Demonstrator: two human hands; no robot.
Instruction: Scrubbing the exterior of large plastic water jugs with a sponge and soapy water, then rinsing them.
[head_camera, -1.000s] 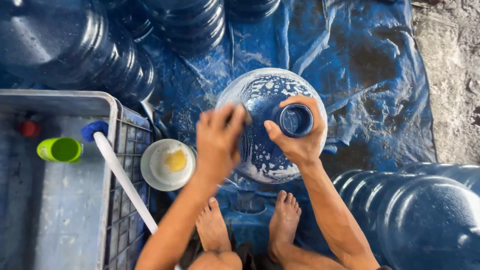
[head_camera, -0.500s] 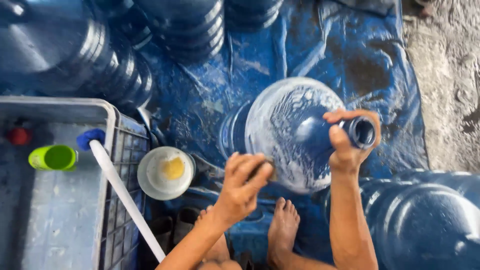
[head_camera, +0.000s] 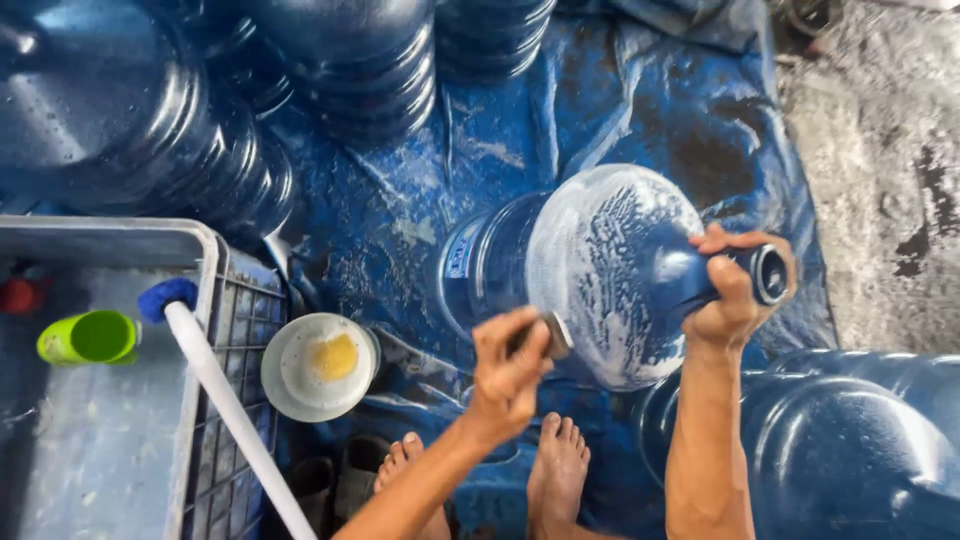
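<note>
Big blue water jug (head_camera: 600, 280) now tipped onto its side, soapy shoulder up; a second ago upright. Right hand (head_camera: 735, 290) clamps its neck. Left hand (head_camera: 510, 365), closed on a scrub pad (head_camera: 553, 335), works the jug's lower flank beside it.

One soapy water jug (head_camera: 600, 275) tilted at centre frame, one scrub pad (head_camera: 553, 335) against it; four more jugs: upper left (head_camera: 120, 130), top centre (head_camera: 350, 60), top right of centre (head_camera: 490, 35), lower right (head_camera: 850, 450). Two hands: left (head_camera: 510, 375), right (head_camera: 735, 290). Two bare feet (head_camera: 555, 470). One white bowl (head_camera: 318, 365), one green cup (head_camera: 90, 337), one grey crate (head_camera: 205, 300), one white pipe (head_camera: 235, 420), one blue tarp (head_camera: 520, 140)
</note>
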